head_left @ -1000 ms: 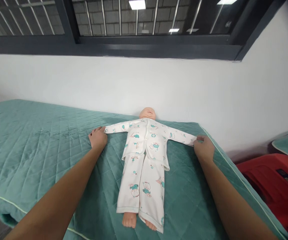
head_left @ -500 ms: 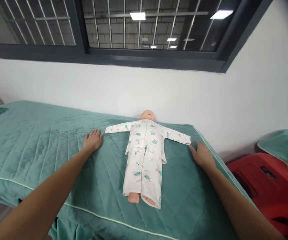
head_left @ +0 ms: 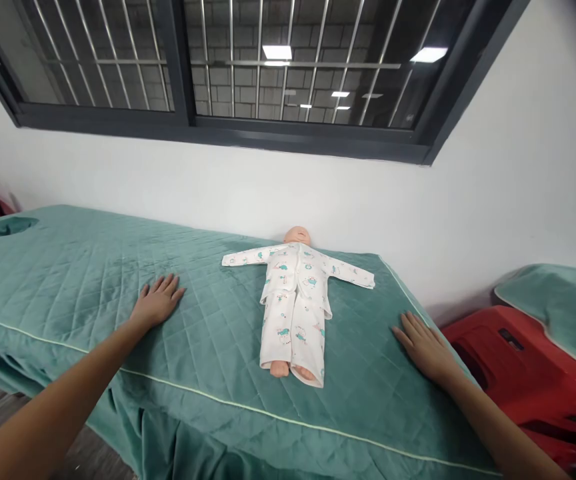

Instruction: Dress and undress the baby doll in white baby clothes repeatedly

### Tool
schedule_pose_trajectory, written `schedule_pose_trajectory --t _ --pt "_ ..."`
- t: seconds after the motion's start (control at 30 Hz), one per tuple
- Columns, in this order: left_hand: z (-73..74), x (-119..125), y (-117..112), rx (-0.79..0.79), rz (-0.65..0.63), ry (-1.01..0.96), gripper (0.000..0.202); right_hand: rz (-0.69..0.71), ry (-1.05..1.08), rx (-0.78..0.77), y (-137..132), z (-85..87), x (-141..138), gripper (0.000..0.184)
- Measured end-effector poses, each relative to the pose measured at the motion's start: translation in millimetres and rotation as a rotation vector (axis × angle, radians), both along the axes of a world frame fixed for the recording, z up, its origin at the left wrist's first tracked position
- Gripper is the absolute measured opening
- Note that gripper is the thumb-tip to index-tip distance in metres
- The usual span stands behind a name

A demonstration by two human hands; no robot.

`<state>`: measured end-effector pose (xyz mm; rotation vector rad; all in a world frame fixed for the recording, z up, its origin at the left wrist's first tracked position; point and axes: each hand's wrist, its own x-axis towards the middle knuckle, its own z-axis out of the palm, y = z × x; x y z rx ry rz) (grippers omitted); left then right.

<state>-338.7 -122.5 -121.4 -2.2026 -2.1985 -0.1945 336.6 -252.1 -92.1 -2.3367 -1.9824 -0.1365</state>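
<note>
A baby doll [head_left: 297, 235] lies on its back on the green quilted bed cover [head_left: 208, 320], its head toward the wall. It wears a white printed baby jacket [head_left: 298, 270] with both sleeves spread sideways. White printed trousers [head_left: 284, 333] cover its legs, and the feet show at the hems. My left hand [head_left: 157, 300] rests flat on the cover to the left of the doll, fingers spread. Right of the doll, my right hand [head_left: 428, 348] lies flat near the bed's edge, fingers out. Neither hand touches the doll or its clothes.
Behind the bed is a white wall [head_left: 193, 180] with a dark-framed window [head_left: 248, 137] above. A red plastic stool [head_left: 513, 360] stands at the right, with green cloth [head_left: 558, 300] over it. The cover has a hole [head_left: 8, 227] at far left.
Both hands have drawn back toward me and outward, away from the sleeve ends. My right hand no longer touches the cuff. The view has shifted slightly; the doll stays lying in place.
</note>
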Motion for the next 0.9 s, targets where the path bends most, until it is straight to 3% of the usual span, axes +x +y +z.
schedule_pose_trajectory --t 0.27,0.4,0.5,0.67,0.9 --pt "-1.6 12 -72 0.020 -0.168 0.022 0.058 0.104 0.022 0.005 -57 -9.4 -21 0.076" --pt "0.8 27 -96 0.049 -0.240 0.001 0.058 0.160 0.000 0.036 -76 -14.5 -33 0.077" --pt "6.4 37 -99 0.051 -0.266 -0.025 0.059 0.190 0.000 0.059 -90 -18.4 -40 0.078" --pt "16.7 50 -81 0.019 -0.318 -0.075 0.059 0.262 -0.050 0.167 -111 -26.2 -54 0.074" --pt "10.5 55 -72 0.025 -0.318 -0.066 0.056 0.197 -0.082 0.253 -130 -29.9 -67 0.067"
